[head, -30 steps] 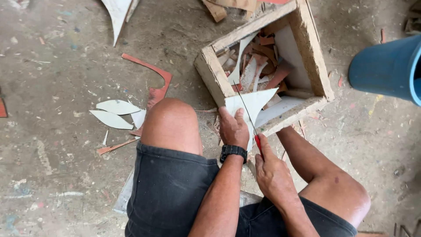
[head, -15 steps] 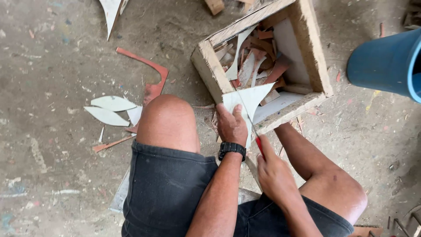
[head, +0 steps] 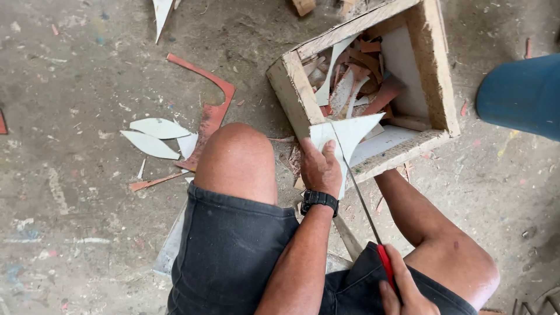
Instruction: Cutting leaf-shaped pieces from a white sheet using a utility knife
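Observation:
My left hand (head: 319, 167) presses a white pointed sheet piece (head: 349, 135) down on the near corner of a wooden box (head: 291, 87). A black watch sits on that wrist. My right hand (head: 402, 289), low between my knees, grips the red handle of a thin saw (head: 357, 189). The blade runs up from the handle and crosses the white piece. The box holds several white and red-brown offcuts (head: 356, 81).
White leaf-shaped cutouts (head: 154, 137) and a curved red-brown strip (head: 210, 111) lie on the dirty concrete floor to the left of my knee. A blue barrel (head: 522, 93) stands at the right edge. Another white pointed piece (head: 161, 14) lies at the top.
My right hand has drawn the saw handle back toward my body, down and right. The left hand keeps holding the white piece on the box corner.

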